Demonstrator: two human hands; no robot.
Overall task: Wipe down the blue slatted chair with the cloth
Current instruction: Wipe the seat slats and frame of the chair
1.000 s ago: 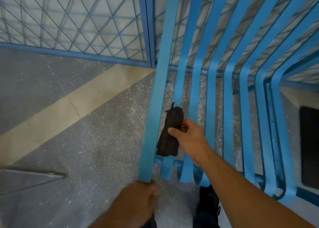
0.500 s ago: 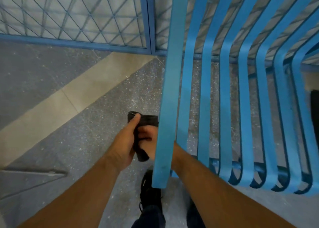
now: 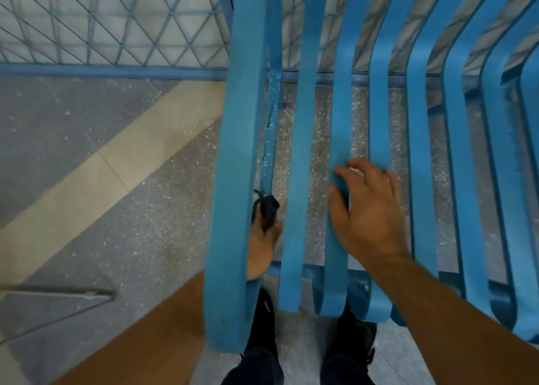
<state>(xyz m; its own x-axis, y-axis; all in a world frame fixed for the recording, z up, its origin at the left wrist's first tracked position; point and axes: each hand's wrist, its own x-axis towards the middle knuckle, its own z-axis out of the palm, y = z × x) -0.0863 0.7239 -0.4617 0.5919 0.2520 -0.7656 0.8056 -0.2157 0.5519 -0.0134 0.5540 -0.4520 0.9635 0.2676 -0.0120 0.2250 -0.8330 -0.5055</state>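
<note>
Dark cloth (image 3: 267, 209) pinched in left hand (image 3: 262, 244) under chair slats (image 3: 239, 151), right hand (image 3: 367, 218) spread above

The left hand (image 3: 262, 241) holds the cloth (image 3: 267, 211) beneath the chair (image 3: 236, 151) slats; the right hand (image 3: 367, 218) rests on top, further right.

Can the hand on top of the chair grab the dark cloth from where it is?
Probably not straight away. The right hand lies open on top of the slats, while the cloth sits below them in the left hand, with a blue slat between them.
</note>
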